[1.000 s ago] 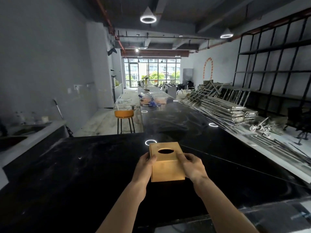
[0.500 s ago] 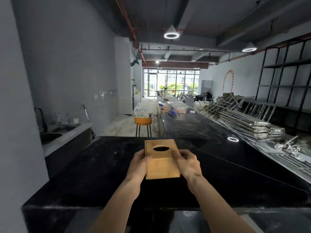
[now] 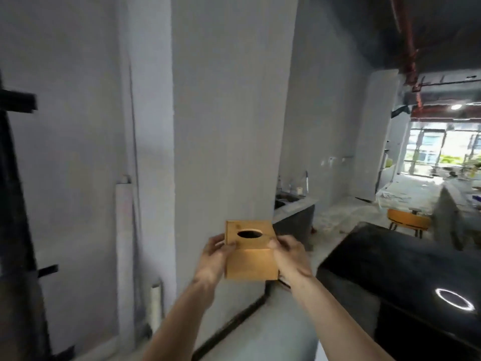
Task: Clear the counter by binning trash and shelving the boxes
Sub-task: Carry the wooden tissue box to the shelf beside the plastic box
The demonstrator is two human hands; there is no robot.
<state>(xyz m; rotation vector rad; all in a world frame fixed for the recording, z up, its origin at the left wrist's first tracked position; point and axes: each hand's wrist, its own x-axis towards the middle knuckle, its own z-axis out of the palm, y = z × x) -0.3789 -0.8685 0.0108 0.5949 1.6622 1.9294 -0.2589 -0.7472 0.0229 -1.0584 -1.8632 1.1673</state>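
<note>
Wooden box [image 3: 251, 259] | held in air between both grips | left hand [image 3: 214, 259] and right hand [image 3: 290, 256] clamped on its sides

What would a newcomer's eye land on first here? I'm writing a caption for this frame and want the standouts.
First, the wooden box with an oval hole on top, held mid-air at centre frame between the left hand and right hand. Next, the glossy black counter at lower right, mirroring a ring light. Then the bright windows far right, behind an orange stool.

The wooden box [image 3: 251, 254] is square and tan, with an oval hole in its top. It sits upright in mid-air, left of the black surface [image 3: 406, 267].
</note>
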